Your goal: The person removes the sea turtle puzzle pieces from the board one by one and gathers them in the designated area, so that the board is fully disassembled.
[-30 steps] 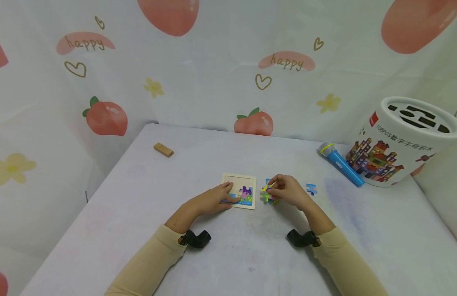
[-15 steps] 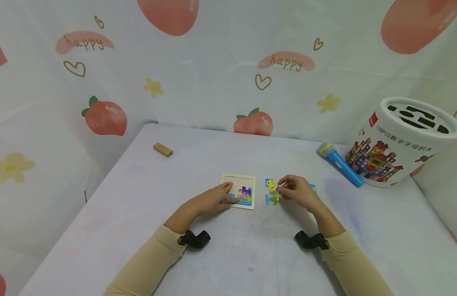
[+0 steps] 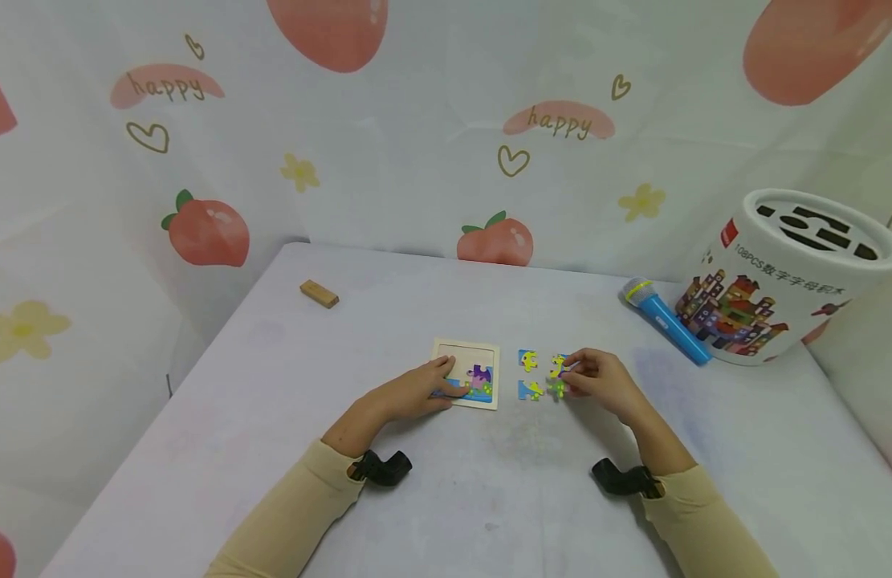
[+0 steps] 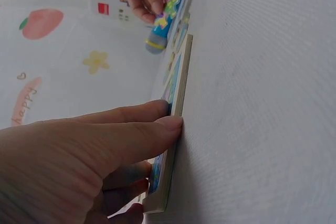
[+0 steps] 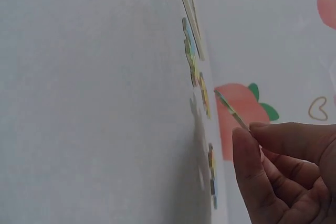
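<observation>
In the head view my left hand holds a square wooden puzzle tray at its left side. The left wrist view shows the thumb at the tray's near edge, with other fingers over its face. Purple, pink, green and blue puzzle pieces fill the tray's lower part. Right of the tray, my right hand pinches a green puzzle piece between thumb and finger; the right wrist view shows this piece raised off the table. Loose puzzle pieces lie beside it, one partly behind the fingers.
A blue toy microphone lies at the right, against a large white block bucket. At the back left of the white-covered table is a small wooden block. A printed curtain hangs behind the table.
The right hand has moved right, away from the tray, with the green piece between its fingers. Loose pieces beside the tray now show more fully. The left hand keeps its place.
</observation>
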{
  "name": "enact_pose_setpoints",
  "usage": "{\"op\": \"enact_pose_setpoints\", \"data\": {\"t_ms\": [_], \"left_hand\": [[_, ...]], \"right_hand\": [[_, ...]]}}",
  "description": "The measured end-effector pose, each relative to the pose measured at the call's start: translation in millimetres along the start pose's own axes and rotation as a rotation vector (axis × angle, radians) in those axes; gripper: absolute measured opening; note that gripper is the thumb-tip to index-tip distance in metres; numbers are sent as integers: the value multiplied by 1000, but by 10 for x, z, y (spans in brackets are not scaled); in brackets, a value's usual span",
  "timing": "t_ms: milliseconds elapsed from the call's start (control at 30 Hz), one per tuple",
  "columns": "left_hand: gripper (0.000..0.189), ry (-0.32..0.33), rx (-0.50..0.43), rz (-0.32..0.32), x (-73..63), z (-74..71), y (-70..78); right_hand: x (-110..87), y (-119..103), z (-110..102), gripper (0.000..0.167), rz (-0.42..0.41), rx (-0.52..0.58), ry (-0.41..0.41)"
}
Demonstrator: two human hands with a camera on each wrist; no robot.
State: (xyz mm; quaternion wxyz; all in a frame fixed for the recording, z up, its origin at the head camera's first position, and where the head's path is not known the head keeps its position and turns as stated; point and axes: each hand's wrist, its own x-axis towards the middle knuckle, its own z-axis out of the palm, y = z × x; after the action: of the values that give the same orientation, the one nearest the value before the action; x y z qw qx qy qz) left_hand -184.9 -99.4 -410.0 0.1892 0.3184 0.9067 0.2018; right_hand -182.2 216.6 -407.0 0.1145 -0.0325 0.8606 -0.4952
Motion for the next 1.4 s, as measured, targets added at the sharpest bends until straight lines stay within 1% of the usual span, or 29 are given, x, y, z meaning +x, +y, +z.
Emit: {"op": "enact_pose_setpoints", "data": {"t_ms": [167, 367, 667, 967, 1167, 1400], "left_hand": [[35, -3, 0, -1, -3, -7, 9], [35, 2, 3, -10, -1, 1, 5], [35, 3, 4, -10, 2, 20, -16], [35, 7, 4, -11, -3, 16, -14], [34, 15, -2, -18, -4, 22, -16], [35, 6, 8, -25, -4, 15, -7]], "right_hand": [[-20, 71, -33, 29, 26, 12, 13], [-52, 123, -64, 29, 45, 42, 6], [-68, 180, -74, 29, 45, 59, -7], [-57, 202, -75, 29, 60, 41, -17], [-54, 204, -81, 31, 77, 49, -33], [-61, 196, -88, 33, 97, 49, -54]]}}
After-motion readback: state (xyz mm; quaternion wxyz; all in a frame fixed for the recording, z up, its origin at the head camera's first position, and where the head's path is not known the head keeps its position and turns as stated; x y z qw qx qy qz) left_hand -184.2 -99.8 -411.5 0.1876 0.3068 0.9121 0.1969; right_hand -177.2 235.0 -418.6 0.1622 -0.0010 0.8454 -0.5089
